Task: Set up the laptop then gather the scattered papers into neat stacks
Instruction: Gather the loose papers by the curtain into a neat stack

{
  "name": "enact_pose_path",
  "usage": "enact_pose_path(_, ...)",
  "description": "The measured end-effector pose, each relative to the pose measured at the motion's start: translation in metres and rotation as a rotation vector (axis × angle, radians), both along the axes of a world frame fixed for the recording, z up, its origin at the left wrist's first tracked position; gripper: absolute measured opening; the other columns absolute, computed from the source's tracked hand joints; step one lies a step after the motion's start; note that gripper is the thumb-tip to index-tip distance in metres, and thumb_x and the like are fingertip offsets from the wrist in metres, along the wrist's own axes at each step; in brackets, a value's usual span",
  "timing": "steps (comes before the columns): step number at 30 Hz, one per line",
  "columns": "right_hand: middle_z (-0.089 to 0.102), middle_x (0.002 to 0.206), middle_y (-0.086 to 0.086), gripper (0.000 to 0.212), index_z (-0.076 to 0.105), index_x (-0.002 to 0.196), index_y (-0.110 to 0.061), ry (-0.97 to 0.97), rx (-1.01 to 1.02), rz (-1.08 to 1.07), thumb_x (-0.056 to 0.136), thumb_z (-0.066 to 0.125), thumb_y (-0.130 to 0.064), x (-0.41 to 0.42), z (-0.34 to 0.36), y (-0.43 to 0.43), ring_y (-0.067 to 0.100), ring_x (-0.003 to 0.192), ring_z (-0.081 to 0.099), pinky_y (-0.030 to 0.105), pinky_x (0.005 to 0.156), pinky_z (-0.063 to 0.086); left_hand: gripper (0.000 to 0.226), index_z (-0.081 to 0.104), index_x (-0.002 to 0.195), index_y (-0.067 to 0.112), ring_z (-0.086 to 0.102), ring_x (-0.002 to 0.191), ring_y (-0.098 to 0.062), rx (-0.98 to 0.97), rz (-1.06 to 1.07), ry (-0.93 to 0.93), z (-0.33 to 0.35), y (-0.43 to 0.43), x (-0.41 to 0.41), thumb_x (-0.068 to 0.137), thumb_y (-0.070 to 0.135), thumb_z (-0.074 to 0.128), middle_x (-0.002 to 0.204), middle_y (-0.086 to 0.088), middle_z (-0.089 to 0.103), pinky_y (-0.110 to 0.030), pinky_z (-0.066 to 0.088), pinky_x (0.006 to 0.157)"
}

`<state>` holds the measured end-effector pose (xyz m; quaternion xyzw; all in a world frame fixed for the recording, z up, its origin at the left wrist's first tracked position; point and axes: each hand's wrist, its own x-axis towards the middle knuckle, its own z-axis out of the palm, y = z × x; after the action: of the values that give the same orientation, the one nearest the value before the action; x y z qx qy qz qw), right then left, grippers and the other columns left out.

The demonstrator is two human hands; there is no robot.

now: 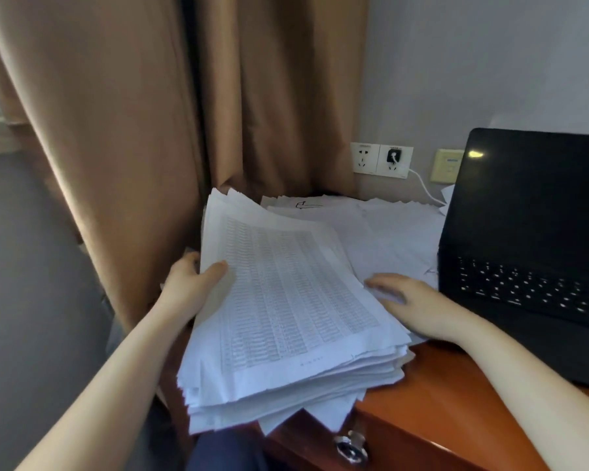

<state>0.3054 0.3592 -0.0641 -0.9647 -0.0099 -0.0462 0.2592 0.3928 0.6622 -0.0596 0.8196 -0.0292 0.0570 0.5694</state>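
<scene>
Paper, polished wood, cloth and black plastic.
The paper stack looks matt; the desk is glossy reddish wood; curtain soft cloth; laptop screen glossy.

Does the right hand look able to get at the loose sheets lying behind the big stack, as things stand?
Probably yes. The right hand lies open beside the stack, holding nothing, and the loose sheets spread just beyond it. The gap between the stack and the laptop looks free.

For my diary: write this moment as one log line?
laptop open | left hand grips paper stack | right hand rests against stack | loose sheets behind
</scene>
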Motion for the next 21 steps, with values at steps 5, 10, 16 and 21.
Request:
enact_pose_path(5,0.067,0.108,-0.013,0.027,0.065,0.109,-0.029,0.090,0.514,0.021,0.100,0.040,-0.029,-0.004,0.014,0.021,-0.002,0.097,0.061,0.008,0.080,0.046,0.029,0.050,0.115,0.017,0.061,0.079,-0.008,-0.074,-0.164,0.054,0.012,-0.001,-0.029,0.089,0.025,0.061,0.098,0.002,0.064,-0.017,0.048,0.056)
enact_pose_path(10,0.068,0.112,-0.007,0.025,0.063,0.117,-0.022,0.106,0.378,0.059,0.099,0.046,-0.022,-0.013,0.005,0.025,0.008,0.105,0.063,0.027,0.095,0.049,0.073,0.024,0.144,0.022,0.055,0.089,-0.009,-0.081,-0.254,0.097,0.006,-0.003,-0.045,0.085,0.008,0.065,0.113,0.003,0.054,-0.015,0.044,0.061)
enact_pose_path(16,0.053,0.120,-0.026,0.035,0.048,0.132,-0.034,0.075,0.251,0.116,0.101,0.042,-0.022,-0.024,0.002,0.033,-0.012,0.108,0.049,-0.001,0.083,0.038,0.066,0.044,0.134,0.029,0.056,0.093,0.010,0.048,-0.269,-0.222,0.023,0.013,-0.052,0.082,-0.008,0.059,0.110,0.020,0.058,0.002,0.041,0.066)
enact_pose_path(21,0.038,0.136,-0.032,0.045,0.036,0.125,-0.056,0.217,0.095,0.253,0.090,0.059,-0.038,-0.052,0.011,0.038,-0.008,0.126,0.038,0.019,0.105,0.033,0.067,0.050,0.119,0.052,0.059,0.105,0.002,0.056,-0.180,-0.462,0.046,0.032,-0.055,0.080,-0.002,0.054,0.107,0.029,0.062,-0.025,0.050,0.087)
